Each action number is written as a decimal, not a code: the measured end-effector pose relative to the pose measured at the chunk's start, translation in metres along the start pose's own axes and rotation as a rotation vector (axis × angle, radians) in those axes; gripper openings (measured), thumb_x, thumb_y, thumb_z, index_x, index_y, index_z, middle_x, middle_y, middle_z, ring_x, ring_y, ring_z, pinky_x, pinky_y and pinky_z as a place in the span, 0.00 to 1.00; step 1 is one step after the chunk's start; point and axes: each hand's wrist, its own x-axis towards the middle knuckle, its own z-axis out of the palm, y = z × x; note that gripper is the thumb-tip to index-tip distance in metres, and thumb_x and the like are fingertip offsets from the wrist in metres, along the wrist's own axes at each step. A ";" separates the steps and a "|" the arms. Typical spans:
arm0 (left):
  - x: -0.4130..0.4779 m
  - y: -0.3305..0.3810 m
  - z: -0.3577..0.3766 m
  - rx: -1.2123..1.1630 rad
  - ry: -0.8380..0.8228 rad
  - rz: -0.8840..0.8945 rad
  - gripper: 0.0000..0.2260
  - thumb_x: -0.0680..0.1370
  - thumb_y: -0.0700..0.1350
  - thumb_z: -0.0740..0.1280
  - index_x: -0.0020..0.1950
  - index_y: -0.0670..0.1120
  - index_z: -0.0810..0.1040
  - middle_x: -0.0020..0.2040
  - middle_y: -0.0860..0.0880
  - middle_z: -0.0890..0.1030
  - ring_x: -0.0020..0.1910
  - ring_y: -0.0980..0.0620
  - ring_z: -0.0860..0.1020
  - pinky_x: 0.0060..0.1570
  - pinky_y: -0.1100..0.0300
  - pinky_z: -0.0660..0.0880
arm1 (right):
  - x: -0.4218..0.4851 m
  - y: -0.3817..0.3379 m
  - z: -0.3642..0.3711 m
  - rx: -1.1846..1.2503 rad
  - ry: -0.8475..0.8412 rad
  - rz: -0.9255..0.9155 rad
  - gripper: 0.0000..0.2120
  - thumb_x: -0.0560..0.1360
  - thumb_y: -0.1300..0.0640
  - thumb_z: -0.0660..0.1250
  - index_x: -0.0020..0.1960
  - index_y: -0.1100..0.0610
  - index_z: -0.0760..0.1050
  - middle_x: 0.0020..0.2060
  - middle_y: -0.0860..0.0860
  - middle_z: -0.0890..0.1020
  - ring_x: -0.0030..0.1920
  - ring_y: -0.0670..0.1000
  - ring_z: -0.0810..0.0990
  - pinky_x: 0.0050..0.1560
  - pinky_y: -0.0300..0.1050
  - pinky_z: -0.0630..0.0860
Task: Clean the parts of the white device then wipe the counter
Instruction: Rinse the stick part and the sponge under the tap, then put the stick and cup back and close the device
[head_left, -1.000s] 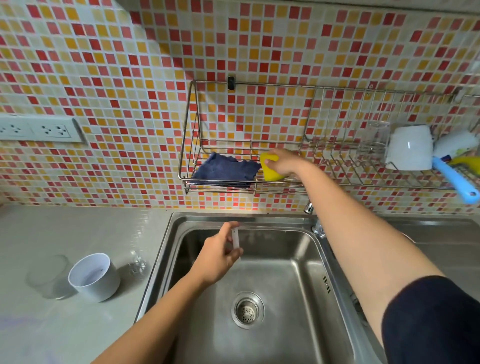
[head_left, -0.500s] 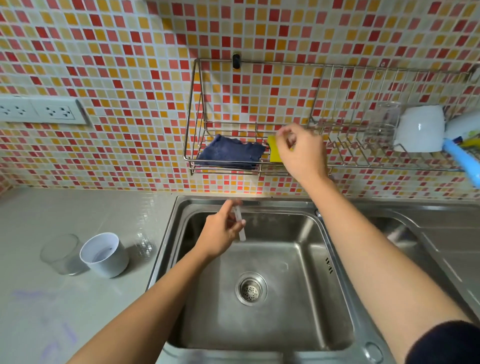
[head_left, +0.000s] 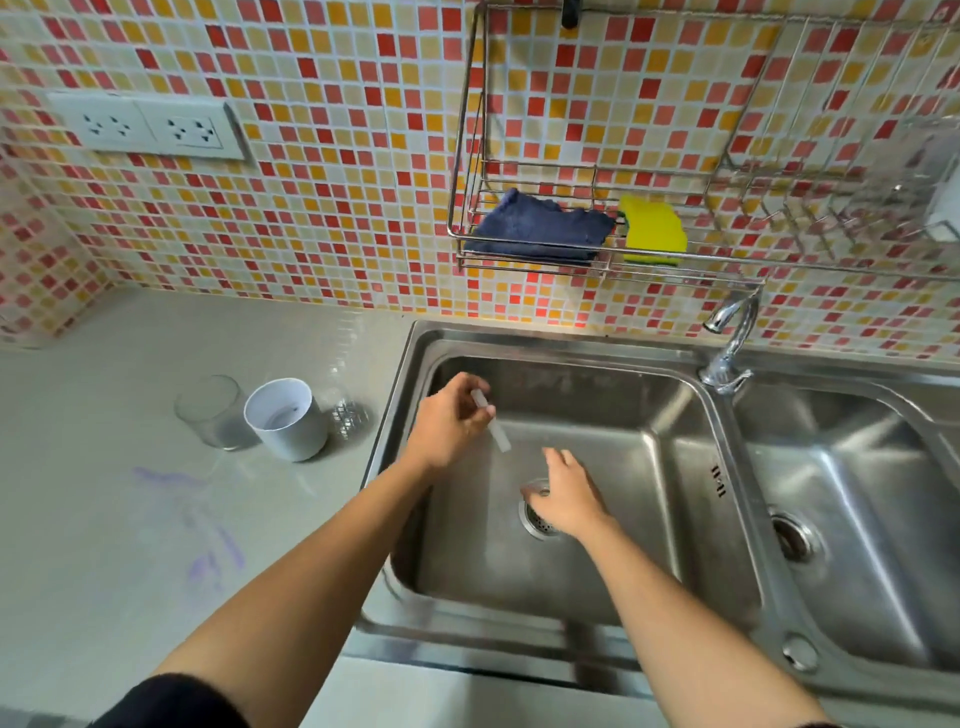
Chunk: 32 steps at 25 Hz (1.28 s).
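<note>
Hands hang over the sink (head_left: 649, 410). The left hand (head_left: 449, 421) pinches a thin white stick (head_left: 500, 439) between thumb and curled fingers, its free end tilted down toward the right hand (head_left: 566, 493). The right hand lies just below and beside it, palm down, fingers loosely straight and gripping nothing, partly covering the drain strainer (head_left: 532, 519). Left of the left hand, on the counter (head_left: 104, 493), a white cup (head_left: 285, 426) stands touching a clear glass (head_left: 210, 410), with a small clear piece (head_left: 343, 410) on its other side. Purple smears (head_left: 208, 545) mark the counter beside the left forearm. Above both hands, a wire rack (head_left: 467, 156) holds a blue cloth (head_left: 540, 228) and a yellow sponge (head_left: 652, 228). The faucet (head_left: 730, 338) stands beyond the right hand.
</note>
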 end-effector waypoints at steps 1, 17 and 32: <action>0.000 0.000 -0.017 -0.033 0.018 -0.015 0.10 0.76 0.43 0.68 0.57 0.44 0.74 0.48 0.46 0.81 0.45 0.52 0.80 0.47 0.63 0.79 | 0.005 -0.018 0.005 0.034 -0.021 -0.013 0.33 0.72 0.48 0.67 0.72 0.58 0.59 0.67 0.55 0.67 0.68 0.57 0.65 0.66 0.50 0.66; 0.040 -0.122 -0.235 0.574 -0.228 0.117 0.08 0.77 0.41 0.66 0.56 0.43 0.76 0.51 0.46 0.80 0.43 0.51 0.75 0.39 0.65 0.71 | 0.041 -0.269 0.119 0.450 0.021 -0.173 0.48 0.59 0.44 0.78 0.72 0.51 0.57 0.67 0.52 0.68 0.67 0.52 0.67 0.65 0.51 0.68; 0.049 -0.150 -0.237 0.569 -0.428 0.338 0.06 0.77 0.38 0.63 0.52 0.43 0.76 0.44 0.43 0.81 0.39 0.47 0.75 0.38 0.57 0.73 | 0.048 -0.271 0.119 0.476 0.000 -0.192 0.42 0.64 0.50 0.77 0.71 0.51 0.59 0.66 0.49 0.71 0.65 0.48 0.69 0.62 0.41 0.66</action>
